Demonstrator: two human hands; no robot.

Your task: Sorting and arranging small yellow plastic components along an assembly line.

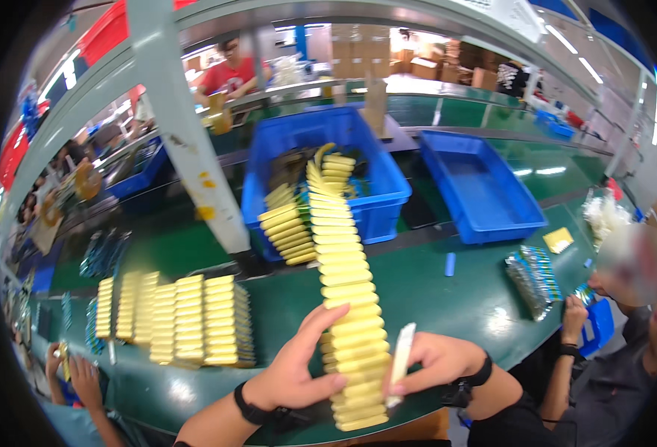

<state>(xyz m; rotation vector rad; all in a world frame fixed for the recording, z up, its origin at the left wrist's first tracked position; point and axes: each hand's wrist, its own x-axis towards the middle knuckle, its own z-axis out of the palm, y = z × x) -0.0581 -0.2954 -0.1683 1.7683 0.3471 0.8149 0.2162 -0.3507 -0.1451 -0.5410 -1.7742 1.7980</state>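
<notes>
A long strip of yellow ribbed segments runs from the blue bin toward me across the green table. Its near part lies between my hands. My left hand grips the strip's left side, thumb and fingers closed around it. More yellow segments show under the strip beside my fingers. Close by on the right, my right hand pinches a slim white stick-like piece upright against the strip's edge; its exact kind cannot be made out. The strip's far end curls over other yellow strips in the bin.
Stacked yellow strips stand at left. The blue bin and a shallow blue tray sit beyond. A silver-blue bundle lies right, near a co-worker's hand. Another person's hands show at lower left. A grey post rises left of the bin.
</notes>
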